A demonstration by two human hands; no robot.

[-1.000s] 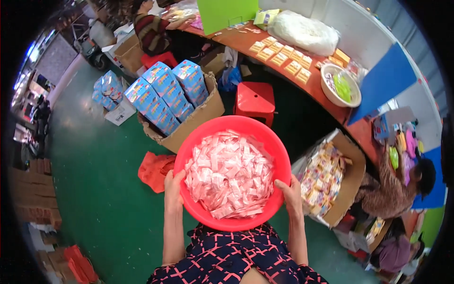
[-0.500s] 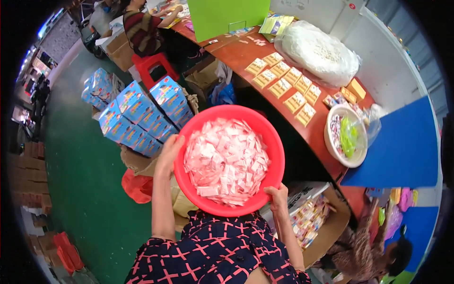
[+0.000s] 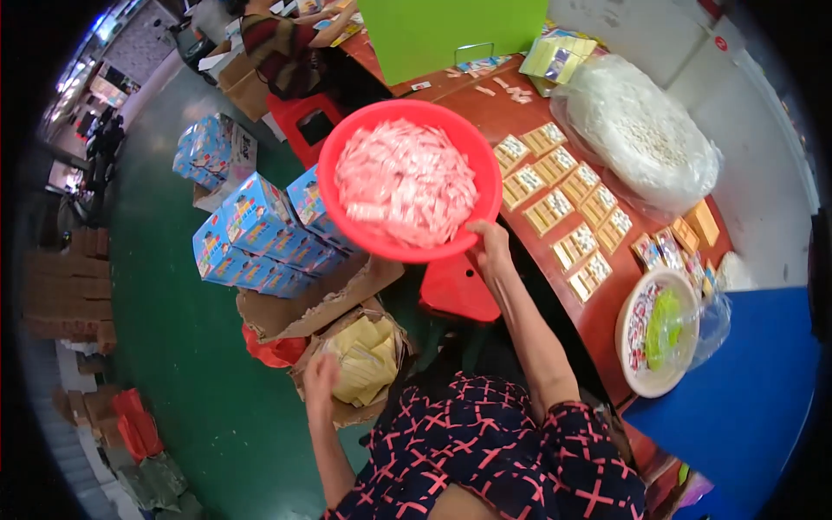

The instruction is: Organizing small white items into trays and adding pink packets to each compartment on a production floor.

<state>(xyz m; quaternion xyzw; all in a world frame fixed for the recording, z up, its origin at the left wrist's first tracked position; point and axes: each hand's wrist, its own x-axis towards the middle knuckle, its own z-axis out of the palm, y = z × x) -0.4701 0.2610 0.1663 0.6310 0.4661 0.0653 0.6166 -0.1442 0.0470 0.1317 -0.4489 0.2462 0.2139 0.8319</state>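
A red plastic basin point(image 3: 494, 173) heaped with small pale-pink wrapped packets point(image 3: 407, 182) is in front of me, above a red stool and beside the table edge. My right hand point(image 3: 490, 246) grips its near right rim, arm stretched forward. My left hand point(image 3: 321, 378) is off the basin, low on the left, beside an open carton point(image 3: 347, 416) that holds pale-yellow flat pieces point(image 3: 362, 355). Motion smears its fingers, so I cannot make out their shape. Whether the basin touches the table is hidden.
The brown-red table point(image 3: 520, 251) carries rows of small wooden trays point(image 3: 546, 212), a large clear bag of white pieces point(image 3: 637, 134) and a cream bowl point(image 3: 637, 373). A red stool point(image 3: 459, 290) stands below the basin. Blue printed boxes point(image 3: 260, 225) are stacked left; another person point(image 3: 277, 48) sits far left.
The basin has moved forward and slightly left, towards the table. My left hand has let go of its rim and dropped back; my right hand still holds on. The view has shifted.
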